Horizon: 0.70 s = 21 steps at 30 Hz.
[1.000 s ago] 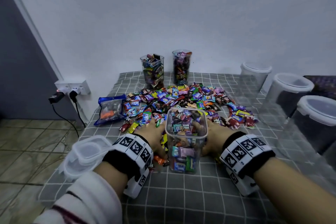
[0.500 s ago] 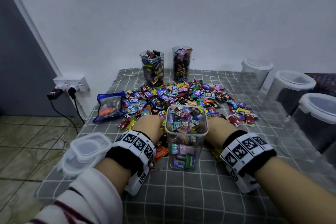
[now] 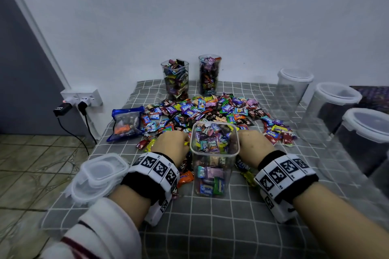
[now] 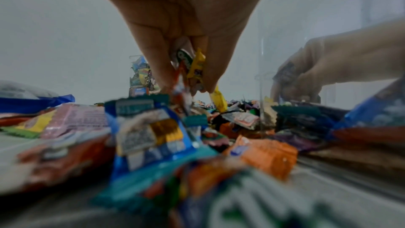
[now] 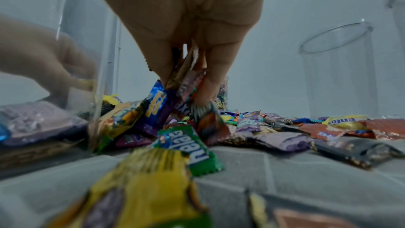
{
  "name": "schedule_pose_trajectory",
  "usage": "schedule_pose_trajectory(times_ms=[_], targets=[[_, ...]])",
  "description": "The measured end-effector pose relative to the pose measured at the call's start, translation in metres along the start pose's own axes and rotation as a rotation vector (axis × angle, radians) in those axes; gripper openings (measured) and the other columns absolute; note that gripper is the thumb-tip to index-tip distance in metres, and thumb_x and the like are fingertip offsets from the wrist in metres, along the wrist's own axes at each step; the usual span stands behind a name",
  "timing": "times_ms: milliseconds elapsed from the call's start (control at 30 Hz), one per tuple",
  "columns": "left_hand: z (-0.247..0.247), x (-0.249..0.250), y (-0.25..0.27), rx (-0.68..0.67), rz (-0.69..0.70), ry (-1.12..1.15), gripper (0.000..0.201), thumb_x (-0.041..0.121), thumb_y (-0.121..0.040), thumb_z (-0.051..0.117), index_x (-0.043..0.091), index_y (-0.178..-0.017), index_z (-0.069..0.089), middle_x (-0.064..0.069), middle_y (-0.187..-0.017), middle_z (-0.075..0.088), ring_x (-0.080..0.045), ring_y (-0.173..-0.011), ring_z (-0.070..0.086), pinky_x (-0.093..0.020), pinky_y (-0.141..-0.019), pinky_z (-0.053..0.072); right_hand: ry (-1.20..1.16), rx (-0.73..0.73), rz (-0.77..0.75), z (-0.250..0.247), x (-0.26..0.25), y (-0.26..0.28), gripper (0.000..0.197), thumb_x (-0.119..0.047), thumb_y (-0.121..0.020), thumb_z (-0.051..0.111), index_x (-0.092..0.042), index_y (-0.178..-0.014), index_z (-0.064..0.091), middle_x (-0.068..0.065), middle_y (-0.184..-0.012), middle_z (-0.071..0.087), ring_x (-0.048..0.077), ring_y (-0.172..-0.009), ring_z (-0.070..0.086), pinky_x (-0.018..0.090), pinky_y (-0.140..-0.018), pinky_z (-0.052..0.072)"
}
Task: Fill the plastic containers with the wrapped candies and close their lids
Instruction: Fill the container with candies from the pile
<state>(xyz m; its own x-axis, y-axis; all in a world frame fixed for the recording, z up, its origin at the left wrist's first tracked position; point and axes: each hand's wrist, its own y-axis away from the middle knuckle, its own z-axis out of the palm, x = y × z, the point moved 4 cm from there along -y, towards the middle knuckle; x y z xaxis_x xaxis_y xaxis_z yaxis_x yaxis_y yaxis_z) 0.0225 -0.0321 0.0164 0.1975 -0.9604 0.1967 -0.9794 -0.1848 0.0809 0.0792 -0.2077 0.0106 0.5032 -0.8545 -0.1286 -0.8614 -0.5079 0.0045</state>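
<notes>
A clear square container, nearly full of wrapped candies, stands on the checked cloth between my hands. My left hand is just left of its rim; in the left wrist view its fingers pinch a bunch of wrapped candies, yellow and orange among them. My right hand is just right of the container, and its fingers grip several candies above the pile. The loose candy pile spreads behind the container.
Two filled, lidless containers stand at the back by the wall. Three empty lidded containers line the right side. Loose lids lie at the left table edge, a blue bag beyond them.
Both hands have moved back from the container's sides into the candy pile and closed on candies. The container has stayed where it was.
</notes>
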Motion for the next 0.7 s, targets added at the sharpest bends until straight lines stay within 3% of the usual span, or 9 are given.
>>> schedule_pose_trajectory(times_ms=[133,267,467,633,700], targets=[[0.002,-0.006,-0.003,0.084,0.02,0.099,0.017,0.023,-0.093,0.051,0.02,-0.099,0.067,-0.004,-0.103,0.068,-0.024,-0.096,0.06,-0.033,-0.084,0.048,-0.087,0.122,-0.003,-0.005,0.004,0.003,0.022,-0.023,-0.095,0.048,-0.014,-0.105,0.065,0.007,-0.107,0.065,0.026,-0.101,0.058,0.031,-0.08,0.044],[0.005,-0.01,-0.007,0.152,0.016,0.192,0.015,0.025,-0.089,0.058,0.026,-0.098,0.07,0.001,-0.099,0.07,-0.022,-0.093,0.062,-0.037,-0.085,0.05,-0.182,0.219,-0.027,-0.01,0.008,0.007,0.023,-0.019,-0.093,0.052,-0.015,-0.109,0.067,0.005,-0.104,0.066,0.025,-0.098,0.059,0.029,-0.078,0.04],[0.004,-0.011,-0.008,0.217,0.036,0.213,0.015,0.028,-0.088,0.06,0.025,-0.1,0.07,0.001,-0.098,0.07,-0.02,-0.092,0.062,-0.034,-0.081,0.051,-0.342,0.398,-0.001,-0.03,0.014,0.018,0.019,-0.009,-0.09,0.057,-0.004,-0.103,0.069,0.011,-0.102,0.068,0.029,-0.097,0.06,0.034,-0.083,0.043],[0.001,-0.012,-0.005,0.26,0.036,0.249,0.013,0.026,-0.088,0.062,0.023,-0.099,0.069,-0.002,-0.096,0.07,-0.021,-0.09,0.061,-0.03,-0.075,0.047,-0.606,0.638,-0.071,-0.057,0.011,0.03,0.015,-0.004,-0.086,0.062,-0.008,-0.096,0.072,0.002,-0.085,0.068,0.02,-0.073,0.06,0.046,-0.076,0.052],[0.0,-0.012,-0.003,0.277,0.034,0.268,0.014,0.025,-0.088,0.062,0.024,-0.099,0.069,-0.001,-0.096,0.07,-0.021,-0.089,0.061,-0.03,-0.075,0.047,-0.722,0.681,-0.112,-0.068,0.006,0.034,0.015,-0.008,-0.086,0.062,-0.013,-0.095,0.072,0.0,-0.084,0.068,0.023,-0.072,0.063,0.051,-0.073,0.053]])
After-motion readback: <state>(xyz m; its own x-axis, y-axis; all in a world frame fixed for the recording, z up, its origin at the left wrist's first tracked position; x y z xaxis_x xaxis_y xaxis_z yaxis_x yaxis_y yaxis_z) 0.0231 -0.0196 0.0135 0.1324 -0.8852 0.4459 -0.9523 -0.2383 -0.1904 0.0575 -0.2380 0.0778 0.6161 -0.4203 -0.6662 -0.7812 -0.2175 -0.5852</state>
